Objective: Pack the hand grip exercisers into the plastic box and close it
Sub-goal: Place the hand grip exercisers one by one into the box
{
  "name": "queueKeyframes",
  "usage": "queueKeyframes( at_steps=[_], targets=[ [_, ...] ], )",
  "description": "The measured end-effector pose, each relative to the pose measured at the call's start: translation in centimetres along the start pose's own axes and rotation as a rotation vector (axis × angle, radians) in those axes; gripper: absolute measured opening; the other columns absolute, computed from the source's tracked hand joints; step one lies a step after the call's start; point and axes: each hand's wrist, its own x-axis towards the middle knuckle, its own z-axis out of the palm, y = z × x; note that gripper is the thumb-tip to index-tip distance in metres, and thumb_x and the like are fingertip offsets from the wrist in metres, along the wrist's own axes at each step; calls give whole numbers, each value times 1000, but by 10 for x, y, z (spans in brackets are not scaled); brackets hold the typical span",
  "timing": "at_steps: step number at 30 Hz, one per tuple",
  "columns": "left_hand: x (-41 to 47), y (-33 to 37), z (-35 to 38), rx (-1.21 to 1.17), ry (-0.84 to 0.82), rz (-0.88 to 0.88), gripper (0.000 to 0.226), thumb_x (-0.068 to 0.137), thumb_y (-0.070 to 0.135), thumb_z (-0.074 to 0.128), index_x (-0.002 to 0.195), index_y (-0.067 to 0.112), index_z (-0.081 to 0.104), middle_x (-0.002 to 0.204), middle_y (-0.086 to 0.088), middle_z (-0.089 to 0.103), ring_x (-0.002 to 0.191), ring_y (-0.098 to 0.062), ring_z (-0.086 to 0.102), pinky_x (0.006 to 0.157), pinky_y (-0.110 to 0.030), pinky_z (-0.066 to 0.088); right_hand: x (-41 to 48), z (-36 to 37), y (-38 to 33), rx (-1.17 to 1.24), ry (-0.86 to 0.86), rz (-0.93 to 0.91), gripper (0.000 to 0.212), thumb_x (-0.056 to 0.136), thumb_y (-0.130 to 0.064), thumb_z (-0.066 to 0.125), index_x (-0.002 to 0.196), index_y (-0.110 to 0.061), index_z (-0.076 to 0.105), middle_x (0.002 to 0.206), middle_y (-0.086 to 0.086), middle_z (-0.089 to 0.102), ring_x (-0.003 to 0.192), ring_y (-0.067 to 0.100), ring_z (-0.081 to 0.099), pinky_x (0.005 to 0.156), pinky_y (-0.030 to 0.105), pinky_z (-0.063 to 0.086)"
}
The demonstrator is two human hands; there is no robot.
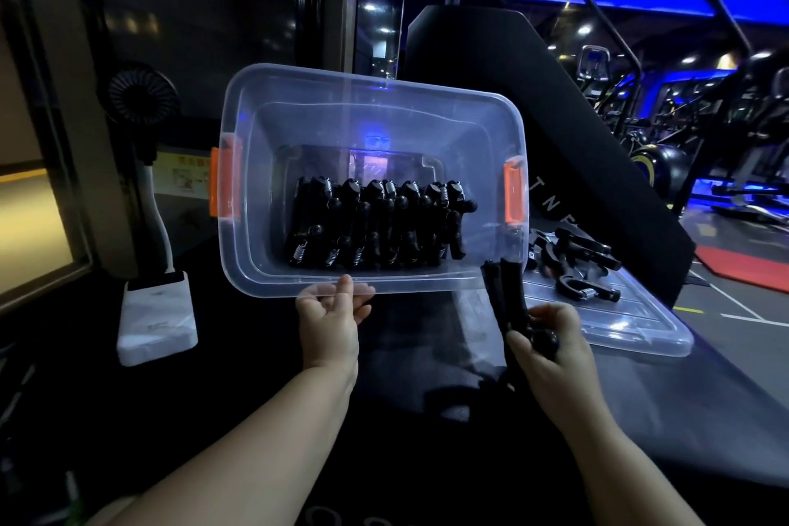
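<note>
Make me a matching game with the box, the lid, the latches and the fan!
Things:
1 box
2 lid
3 latches
4 fan

Clues:
a orange
b lies flat with loose exercisers on it
c left hand grips its rim
d stands left of the box

Pairs: 1-c, 2-b, 3-a, 4-d
</note>
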Motion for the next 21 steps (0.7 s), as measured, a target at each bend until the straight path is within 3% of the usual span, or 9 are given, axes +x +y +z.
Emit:
queueKeyframes(
  at_steps=[2, 6, 9, 14, 18, 21],
  targets=[
    [1, 0, 0, 0, -2, 0, 34, 98, 15, 50, 116, -11, 42, 74, -9, 69, 67, -12, 70, 60, -20, 55, -1, -5, -1, 11, -19, 2, 21, 84, -17, 72, 91, -24, 53, 84, -5, 64, 74, 13, 61, 63, 21, 45],
    [0, 0, 0, -5, -4, -1, 31, 98, 15, 49, 117, -8, 41, 75, -9, 69, 67, -11, 70, 60, -20, 55, -1, -15, 3, 31, 11, 54, 10, 82, -28, 73, 87, -29, 64, 78, -8, 71, 72, 8, 63, 63, 17, 45],
    [-1, 1, 1, -10, 2, -4, 27, 98, 16, 49, 117, -2, 41, 76, -9, 69, 67, -11, 70, 61, -20, 54, -1, -19, 2, -19, -37, 78, 6, 83, -34, 71, 82, -31, 66, 74, -10, 70, 66, 6, 63, 65, 25, 48],
    [-1, 1, 0, 8, 3, -12, 31, 98, 16, 49, 117, -7, 41, 79, -11, 69, 69, -13, 70, 63, -23, 55, 5, -19, -1, -168, -125, 179, 28, 88, -51, 58, 86, -24, 65, 71, -1, 67, 68, 17, 64, 67, 32, 48],
    [-2, 1, 0, 8, 3, -9, 31, 98, 16, 49, 117, -6, 41, 78, -9, 69, 69, -11, 70, 65, -23, 54, 5, -15, -14, 70, -171, 331, 22, 90, -45, 59, 90, -23, 59, 78, 0, 69, 59, 31, 70, 55, 36, 54],
    [-2, 2, 1, 6, 1, -15, 31, 98, 17, 49, 118, -6, 41, 78, -9, 69, 69, -11, 70, 64, -23, 54, 8, -13, -18, 206, -214, 399, 23, 93, -39, 57, 95, -16, 56, 85, 5, 69, 67, 34, 70, 59, 38, 54]
  ],
)
